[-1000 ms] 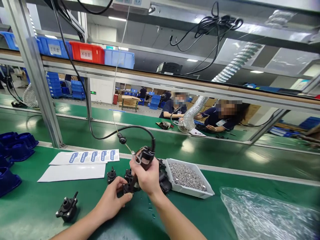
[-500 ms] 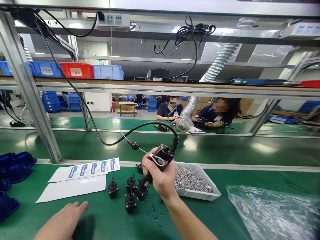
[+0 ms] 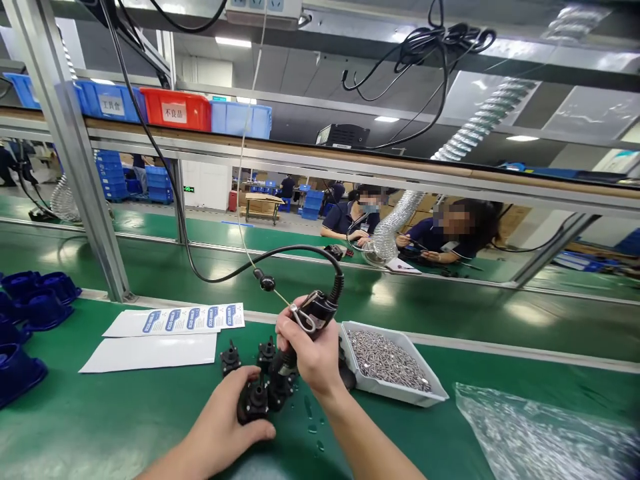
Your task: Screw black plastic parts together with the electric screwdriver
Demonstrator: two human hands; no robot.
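My right hand is closed around a black electric screwdriver that hangs from a cable and a thin cord. Its tip points down at a cluster of black plastic parts on the green table. My left hand is wrapped round the nearest black part, holding it on the table just below the screwdriver. Two more black parts stand just behind it.
A white tray of small metal screws sits right of my hands. White label sheets lie to the left, and blue plastic housings at the far left. Clear plastic film lies at the right. Two people work across the conveyor.
My left hand came back from the lower left and took hold of a black part. The black part that lay apart at the left is out of view. The screwdriver has come down towards the parts.
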